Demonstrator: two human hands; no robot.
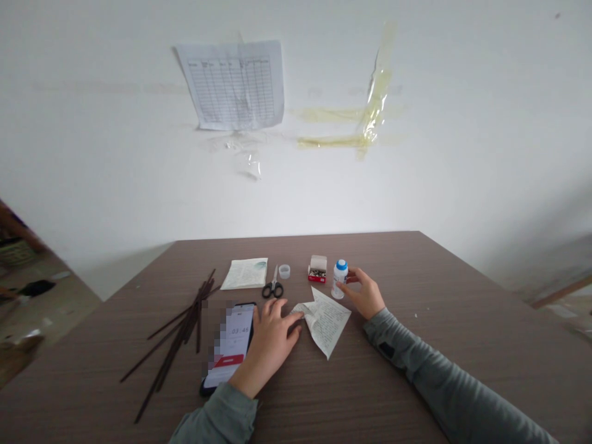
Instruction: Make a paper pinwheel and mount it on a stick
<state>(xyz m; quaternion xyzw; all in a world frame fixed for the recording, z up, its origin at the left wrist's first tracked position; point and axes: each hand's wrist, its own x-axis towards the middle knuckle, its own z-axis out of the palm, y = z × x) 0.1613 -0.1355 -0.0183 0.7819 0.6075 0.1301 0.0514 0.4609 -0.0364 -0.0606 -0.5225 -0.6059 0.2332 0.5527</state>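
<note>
My right hand (367,294) has its thumb and fingers around a small white bottle (339,287) with a blue cap, which stands upright on the table. A creased sheet of paper with writing (327,320) lies just left of it, one end folded up. My left hand (272,333) rests palm down with the fingers spread, its index fingertip at the paper's folded left end. Whether that finger presses on the paper I cannot tell. Beside this hand is a phone (231,345) with a timer on its screen, partly covered by the hand and blurred blocks.
On the brown table (393,394) lie several thin dark sticks (185,327) at left, a folded paper stack (245,274), black-handled scissors (272,288), a small clear cup (284,271) and an open red box of small metal pieces (317,271). A white wall (462,123) rises behind.
</note>
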